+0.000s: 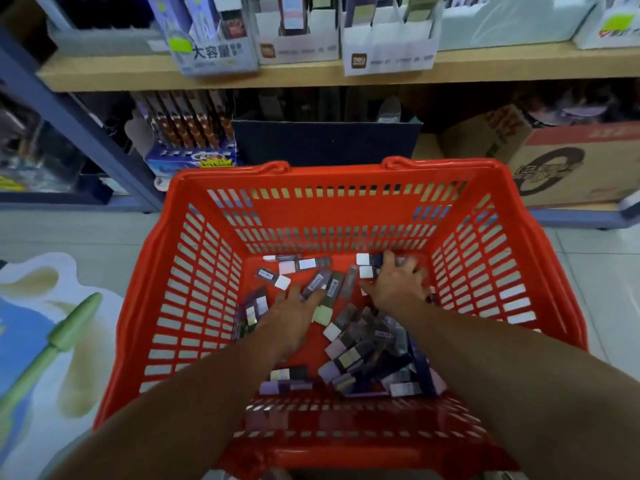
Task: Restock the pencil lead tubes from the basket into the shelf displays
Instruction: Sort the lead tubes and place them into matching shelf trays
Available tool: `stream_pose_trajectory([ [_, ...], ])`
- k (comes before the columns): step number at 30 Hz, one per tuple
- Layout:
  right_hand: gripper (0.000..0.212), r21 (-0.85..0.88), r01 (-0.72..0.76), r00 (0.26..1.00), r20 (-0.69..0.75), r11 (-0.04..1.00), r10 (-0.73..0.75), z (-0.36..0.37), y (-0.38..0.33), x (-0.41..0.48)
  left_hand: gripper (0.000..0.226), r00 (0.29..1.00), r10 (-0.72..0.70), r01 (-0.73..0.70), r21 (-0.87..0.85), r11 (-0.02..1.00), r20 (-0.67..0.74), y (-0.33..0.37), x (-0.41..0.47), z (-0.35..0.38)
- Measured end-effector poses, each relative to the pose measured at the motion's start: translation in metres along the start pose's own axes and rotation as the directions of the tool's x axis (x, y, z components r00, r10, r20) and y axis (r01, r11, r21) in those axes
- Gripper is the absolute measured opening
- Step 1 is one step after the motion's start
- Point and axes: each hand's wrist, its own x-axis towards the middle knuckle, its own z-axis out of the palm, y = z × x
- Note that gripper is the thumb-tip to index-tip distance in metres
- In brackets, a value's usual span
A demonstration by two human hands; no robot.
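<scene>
A red plastic basket [194, 271] stands on the floor below the shelf. Several small flat pencil lead tubes [360, 355], purple, pink, white and green, lie scattered over its bottom. Both my hands reach down into it. My left hand [291, 317] has its fingers stretched out, touching tubes near the middle. My right hand [394, 282] spreads over a cluster of tubes at the far right corner; its fingertips are hidden among them. White cardboard shelf displays [388, 46] stand on the wooden shelf above.
Display boxes line the wooden shelf [242, 77] at the top. Under it sit a blue pen box [194, 157], a dark box [325, 140] and a brown carton [571, 161]. A cut-out floor mat [45, 334] lies left of the basket on the tiles.
</scene>
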Motion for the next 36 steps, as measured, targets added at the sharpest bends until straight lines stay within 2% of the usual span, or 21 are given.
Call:
stream_pose_trajectory([
  [3,0.062,0.025,0.045,0.999,-0.005,0.999,-0.045,0.010,-0.003,-0.002,0.088,0.999,-0.043,0.043,-0.014,0.999,-0.022,-0.010,0.003,0.000],
  [6,0.061,0.072,0.082,0.996,0.027,0.994,-0.084,0.020,-0.009,-0.007,0.077,0.997,-0.071,0.068,-0.090,0.994,-0.028,-0.014,0.005,0.000],
  [12,0.080,0.133,0.200,0.978,0.037,0.971,-0.207,0.031,-0.011,-0.010,0.051,0.997,-0.066,0.055,-0.195,0.979,-0.048,-0.031,0.005,0.002],
  [16,0.058,0.137,0.355,0.927,0.075,0.925,-0.367,0.031,-0.015,-0.007,0.036,0.998,-0.008,-0.008,-0.260,0.965,-0.060,-0.041,0.003,-0.001],
  [19,0.044,0.081,0.411,0.909,0.038,0.908,-0.414,0.031,-0.018,-0.004,0.033,0.996,-0.006,-0.025,-0.360,0.933,-0.085,-0.045,0.002,-0.009],
  [25,0.046,0.096,0.404,0.915,-0.039,0.909,-0.403,0.024,-0.023,0.005,0.027,0.989,-0.016,-0.046,-0.409,0.911,-0.147,-0.045,-0.001,-0.026],
  [27,0.043,0.182,0.405,0.914,-0.051,0.896,-0.402,0.021,-0.026,0.010,0.025,0.979,-0.049,-0.037,-0.411,0.911,-0.198,-0.048,-0.001,-0.030],
  [30,0.036,0.414,0.378,0.911,-0.009,0.828,-0.412,0.015,-0.030,0.010,0.024,0.960,-0.118,-0.017,-0.473,0.881,-0.254,-0.051,0.001,-0.045],
  [33,0.040,0.704,0.153,0.926,0.144,0.694,-0.350,0.005,-0.032,0.003,0.020,0.957,-0.120,-0.046,-0.547,0.836,-0.265,-0.047,0.006,-0.059],
  [36,0.024,0.789,-0.019,0.900,0.281,0.614,-0.333,0.004,-0.032,0.004,0.015,0.962,-0.129,-0.070,-0.675,0.734,-0.241,-0.041,0.010,-0.070],
])
